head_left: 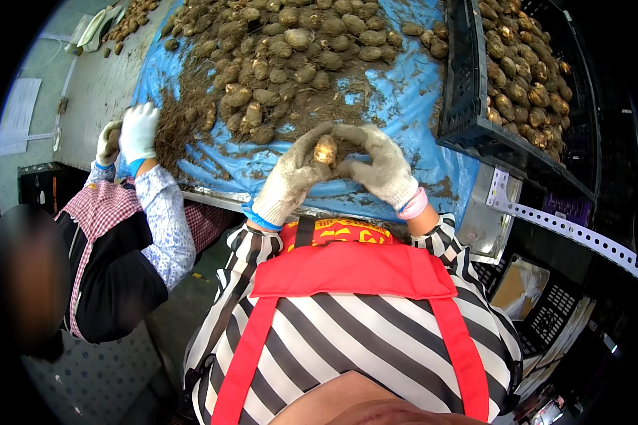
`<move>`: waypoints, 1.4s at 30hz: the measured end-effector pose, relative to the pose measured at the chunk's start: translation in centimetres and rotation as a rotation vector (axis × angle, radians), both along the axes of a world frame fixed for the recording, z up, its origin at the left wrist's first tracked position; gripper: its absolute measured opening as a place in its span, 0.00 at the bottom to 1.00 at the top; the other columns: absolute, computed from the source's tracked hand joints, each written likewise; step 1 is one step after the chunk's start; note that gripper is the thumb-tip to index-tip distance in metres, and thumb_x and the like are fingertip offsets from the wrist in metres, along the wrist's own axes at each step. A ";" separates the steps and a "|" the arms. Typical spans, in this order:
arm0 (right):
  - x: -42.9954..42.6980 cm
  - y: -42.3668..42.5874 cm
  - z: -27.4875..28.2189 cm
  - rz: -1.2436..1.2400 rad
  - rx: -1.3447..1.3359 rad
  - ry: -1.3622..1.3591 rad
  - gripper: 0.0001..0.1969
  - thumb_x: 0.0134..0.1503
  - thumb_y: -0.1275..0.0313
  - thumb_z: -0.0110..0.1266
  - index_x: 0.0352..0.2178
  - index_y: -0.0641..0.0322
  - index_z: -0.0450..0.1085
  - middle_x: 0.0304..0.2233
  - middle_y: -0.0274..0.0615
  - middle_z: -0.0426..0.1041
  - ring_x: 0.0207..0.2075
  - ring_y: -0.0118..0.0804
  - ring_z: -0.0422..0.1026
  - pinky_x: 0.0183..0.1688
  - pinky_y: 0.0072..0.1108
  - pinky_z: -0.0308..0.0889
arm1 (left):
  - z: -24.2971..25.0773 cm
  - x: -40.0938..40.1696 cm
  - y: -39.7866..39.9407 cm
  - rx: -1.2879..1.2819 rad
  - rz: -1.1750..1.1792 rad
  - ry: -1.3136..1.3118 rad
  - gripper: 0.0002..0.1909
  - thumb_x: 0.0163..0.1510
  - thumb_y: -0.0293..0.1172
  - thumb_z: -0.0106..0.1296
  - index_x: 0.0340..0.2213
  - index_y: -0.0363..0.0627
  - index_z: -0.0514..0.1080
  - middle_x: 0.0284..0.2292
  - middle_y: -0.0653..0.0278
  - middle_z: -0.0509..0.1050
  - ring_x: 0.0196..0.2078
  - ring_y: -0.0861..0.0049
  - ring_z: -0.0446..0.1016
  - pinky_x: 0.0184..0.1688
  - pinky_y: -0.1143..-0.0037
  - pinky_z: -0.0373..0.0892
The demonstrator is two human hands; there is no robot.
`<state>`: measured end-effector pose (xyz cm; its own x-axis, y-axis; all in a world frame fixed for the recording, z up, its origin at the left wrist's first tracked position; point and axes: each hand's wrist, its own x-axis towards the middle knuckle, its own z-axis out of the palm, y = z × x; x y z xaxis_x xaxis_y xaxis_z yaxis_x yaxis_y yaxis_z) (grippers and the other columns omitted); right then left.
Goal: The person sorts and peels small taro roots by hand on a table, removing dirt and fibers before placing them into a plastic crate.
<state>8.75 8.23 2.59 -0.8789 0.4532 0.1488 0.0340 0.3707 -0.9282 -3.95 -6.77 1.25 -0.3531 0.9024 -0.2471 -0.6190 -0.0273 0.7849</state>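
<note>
My left hand (292, 178), in a soiled white knit glove, grips a small taro corm (325, 150) above the front of the table. The corm's peeled-looking, light brown face points up. From the other side my right hand (380, 167), gloved the same way, curls its thumb and fingers to the corm's right edge. Its fingertips are partly hidden around the corm. Just beyond both hands spreads a large heap of hairy taro corms (297, 40) with loose soil and root fibres (183, 122), on a blue plastic sheet (404, 101).
A black plastic crate (462, 95) full of taro corms (526, 79) stands at the right. A perforated metal strip (563, 226) juts out below it. At my left a co-worker's gloved hands (133, 133) work at the table's metal edge (212, 199). More corms (133, 18) lie far left.
</note>
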 end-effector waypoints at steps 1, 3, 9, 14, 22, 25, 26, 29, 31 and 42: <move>0.0 -0.1 0.1 -0.001 -0.001 0.001 0.20 0.44 0.76 0.61 0.43 0.63 0.73 0.35 0.48 0.74 0.40 0.45 0.73 0.45 0.28 0.68 | -0.4 -0.1 -0.1 0.006 -0.003 -0.008 0.43 0.46 0.24 0.59 0.60 0.32 0.51 0.53 0.50 0.64 0.54 0.66 0.68 0.54 0.69 0.69; -0.1 -0.2 0.2 0.062 0.042 0.054 0.19 0.43 0.77 0.60 0.40 0.63 0.74 0.32 0.47 0.74 0.37 0.46 0.73 0.43 0.29 0.68 | -0.8 0.0 -0.1 0.012 -0.007 -0.015 0.42 0.46 0.26 0.59 0.60 0.33 0.51 0.53 0.50 0.64 0.55 0.65 0.67 0.53 0.68 0.70; -1.2 1.0 -2.9 -0.057 0.114 -0.005 0.10 0.49 0.78 0.53 0.35 0.63 0.75 0.33 0.48 0.74 0.36 0.46 0.74 0.42 0.30 0.69 | -0.6 -0.1 0.3 -0.052 -0.145 0.015 0.41 0.50 0.39 0.61 0.58 0.32 0.54 0.52 0.46 0.65 0.50 0.61 0.72 0.52 0.65 0.71; -0.5 2.1 -3.2 -0.119 -0.170 -0.060 0.13 0.53 0.76 0.52 0.41 0.61 0.74 0.38 0.43 0.75 0.43 0.40 0.73 0.48 0.28 0.67 | -1.8 0.0 -0.2 0.137 -0.121 -0.182 0.39 0.54 0.46 0.56 0.58 0.32 0.55 0.50 0.45 0.68 0.49 0.58 0.72 0.50 0.59 0.72; -1.8 -1.3 -2.3 0.003 0.013 0.119 0.10 0.52 0.75 0.51 0.35 0.61 0.77 0.38 0.45 0.76 0.48 0.45 0.70 0.54 0.31 0.63 | -4.1 0.6 -0.6 0.056 -0.059 -0.133 0.35 0.58 0.42 0.52 0.58 0.32 0.55 0.48 0.52 0.69 0.47 0.63 0.73 0.49 0.64 0.72; -2.8 0.3 -3.3 -0.149 0.094 -0.092 0.09 0.53 0.76 0.49 0.32 0.63 0.76 0.36 0.46 0.75 0.42 0.45 0.72 0.49 0.30 0.65 | -3.3 0.5 -0.3 0.064 -0.061 -0.161 0.34 0.58 0.44 0.52 0.58 0.33 0.56 0.47 0.51 0.71 0.46 0.61 0.73 0.48 0.62 0.72; -2.6 1.1 -4.1 -0.170 0.072 -0.069 0.09 0.53 0.76 0.49 0.32 0.64 0.75 0.35 0.47 0.75 0.38 0.46 0.73 0.46 0.29 0.67 | -2.8 0.4 -0.2 0.094 -0.086 -0.255 0.33 0.59 0.44 0.50 0.57 0.33 0.57 0.46 0.50 0.71 0.45 0.60 0.74 0.48 0.61 0.72; -1.4 2.4 -4.2 -0.208 -0.027 -0.183 0.08 0.54 0.75 0.50 0.34 0.66 0.74 0.34 0.49 0.74 0.38 0.47 0.73 0.45 0.29 0.67 | -2.6 0.1 0.0 0.141 -0.094 -0.321 0.33 0.60 0.45 0.48 0.58 0.33 0.56 0.45 0.47 0.72 0.45 0.55 0.74 0.48 0.58 0.72; -0.9 2.6 -4.0 -0.177 -0.040 -0.218 0.09 0.53 0.74 0.51 0.35 0.66 0.74 0.35 0.49 0.75 0.40 0.47 0.73 0.46 0.29 0.67 | -3.5 0.1 0.0 0.170 -0.094 -0.383 0.33 0.61 0.45 0.46 0.58 0.34 0.55 0.45 0.46 0.71 0.45 0.54 0.74 0.48 0.57 0.72; -1.2 0.1 -2.6 -0.077 0.088 -0.010 0.10 0.52 0.73 0.54 0.35 0.63 0.76 0.34 0.46 0.76 0.39 0.47 0.73 0.45 0.31 0.68 | -1.3 0.9 0.3 -0.095 -0.098 -0.213 0.26 0.62 0.42 0.45 0.53 0.32 0.61 0.42 0.50 0.74 0.42 0.59 0.76 0.45 0.63 0.74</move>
<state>7.54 8.35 0.03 -0.8439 0.5046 0.1825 0.0745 0.4470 -0.8914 -3.00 -6.45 -0.01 -0.1957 0.8990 -0.3917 -0.7669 0.1086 0.6325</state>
